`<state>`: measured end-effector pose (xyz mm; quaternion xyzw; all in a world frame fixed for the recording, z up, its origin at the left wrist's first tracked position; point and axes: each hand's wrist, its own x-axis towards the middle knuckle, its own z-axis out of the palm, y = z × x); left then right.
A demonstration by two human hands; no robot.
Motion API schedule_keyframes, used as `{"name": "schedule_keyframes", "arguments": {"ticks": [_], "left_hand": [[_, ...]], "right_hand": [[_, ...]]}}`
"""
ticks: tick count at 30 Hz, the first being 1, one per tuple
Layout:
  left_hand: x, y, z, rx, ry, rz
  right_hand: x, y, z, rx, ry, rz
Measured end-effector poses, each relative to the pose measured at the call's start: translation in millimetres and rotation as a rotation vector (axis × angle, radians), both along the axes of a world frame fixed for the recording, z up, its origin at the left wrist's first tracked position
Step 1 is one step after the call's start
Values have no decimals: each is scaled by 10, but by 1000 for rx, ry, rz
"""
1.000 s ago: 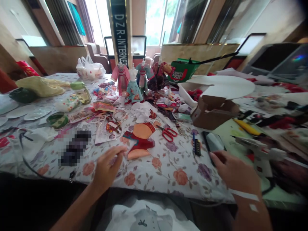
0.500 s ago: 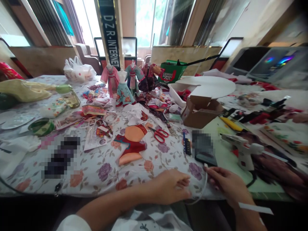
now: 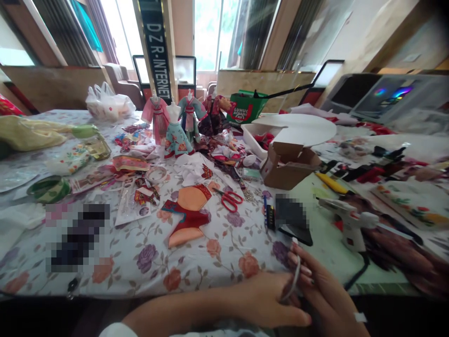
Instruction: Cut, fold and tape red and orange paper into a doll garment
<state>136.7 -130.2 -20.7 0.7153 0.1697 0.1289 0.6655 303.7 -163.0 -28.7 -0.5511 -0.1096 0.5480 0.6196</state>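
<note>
A thin white cable (image 3: 296, 278) with a small plug loops between my hands at the table's front edge. My right hand (image 3: 324, 292) is closed on it near the plug, which points up toward a dark phone-like slab, partly blurred out (image 3: 293, 217). My left hand (image 3: 266, 297) has come in against the right one; its thumb is stretched out and its fingers are curled, partly hidden, where the cable runs into its grip. Left of them lie red-handled scissors (image 3: 231, 201) and red and orange cut fabric pieces (image 3: 191, 213).
A white glue gun (image 3: 351, 220) stands on a green cutting mat (image 3: 324, 262) at right, near a cardboard box (image 3: 289, 171). Small dressed mannequins (image 3: 175, 131) stand behind fabric scraps. A green tape roll (image 3: 49, 188) and a blurred-out dark object (image 3: 82, 236) lie at left.
My left hand has moved right and now meets my right hand. The cable between them has drawn into a tighter loop. The view has shifted slightly.
</note>
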Motion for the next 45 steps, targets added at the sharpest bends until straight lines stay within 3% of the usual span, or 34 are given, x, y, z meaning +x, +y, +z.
{"name": "schedule_keyframes", "arguments": {"ticks": [2,4,11,15,17,20,23,26,28,31,36,41,45], "left_hand": [[-136,75,21,-113,78,-134],[-361,169,94,-188,134,-148],[-1381,281,583,-34,394,-177],[-1619,276,877,120,483,-214],[-1527,299,908,151,475,-232],[-1116,326,731,63,433,-305],[-512,313,408,-343,340,-297],[60,294,176,-648,238,-86],[332,287,127,-804,267,34],[536,246,142,-764,325,110],[593,71,72,-614,331,161],[655,-58,-122,-453,348,221],[652,-73,-106,-520,293,263]], "right_hand": [[-9,3,0,-6,151,-39],[-16,2,-19,5,226,-61],[-135,-41,-151,32,161,-34],[-190,-57,-123,9,85,-45],[-190,-62,-100,-11,63,-44],[-163,-72,-103,-34,26,-3],[-119,-86,-153,-34,-1,13],[-88,-93,-186,-50,46,-29],[-90,-92,-162,-86,104,-58],[-126,-77,-64,-158,178,-88],[-183,7,75,-215,127,-249],[-204,94,67,-250,110,-308],[-195,95,3,-146,155,-313]]}}
